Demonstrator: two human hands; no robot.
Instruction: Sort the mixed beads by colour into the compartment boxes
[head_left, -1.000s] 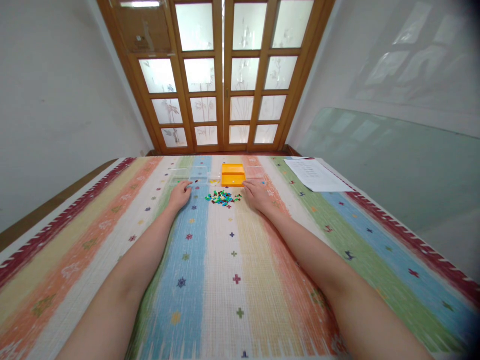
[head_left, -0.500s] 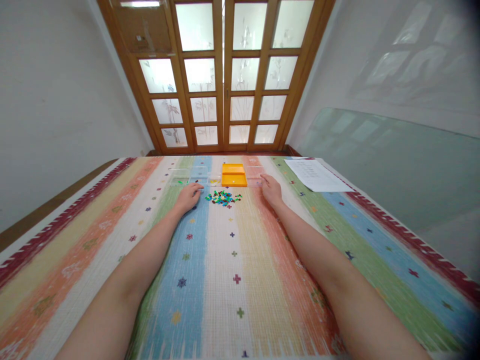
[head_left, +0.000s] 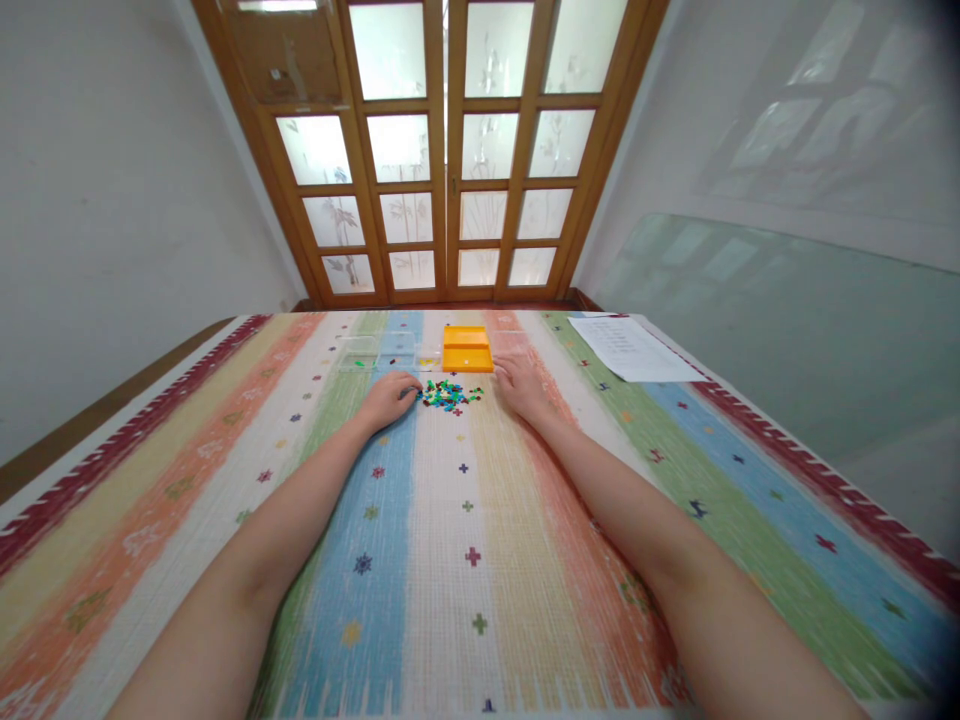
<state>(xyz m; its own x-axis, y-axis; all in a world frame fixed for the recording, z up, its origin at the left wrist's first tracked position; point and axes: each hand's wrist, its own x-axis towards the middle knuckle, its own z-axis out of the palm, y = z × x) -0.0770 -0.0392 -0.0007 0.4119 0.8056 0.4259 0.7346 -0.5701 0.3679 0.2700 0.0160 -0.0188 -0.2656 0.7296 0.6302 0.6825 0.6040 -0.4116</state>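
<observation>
Has L hand (head_left: 388, 398) at left edge of the pile of small pcs. (head_left: 448, 394) (mostly green, blue, dk. red) — fingers bent in, tips close together; can't tell if a pc. is pinched. Rests R hand (head_left: 520, 384) just beside near right corner of orange box (head_left: 466, 337), fingers part-open, loosely extended, w/ no visible grip on anything; can't tell if touching the box. Just beyond the pile: orange box, open, w/ a small white pc. in its near section. To L of box, clear trays (head_left: 396, 346), w/ green, dk. red & yellow pcs. Farther out on striped tablecloth (head_left: 442, 580), printed paper (head_left: 637, 350) near far R corner. Behind table, wood-framed glass doors (head_left: 448, 150).
</observation>
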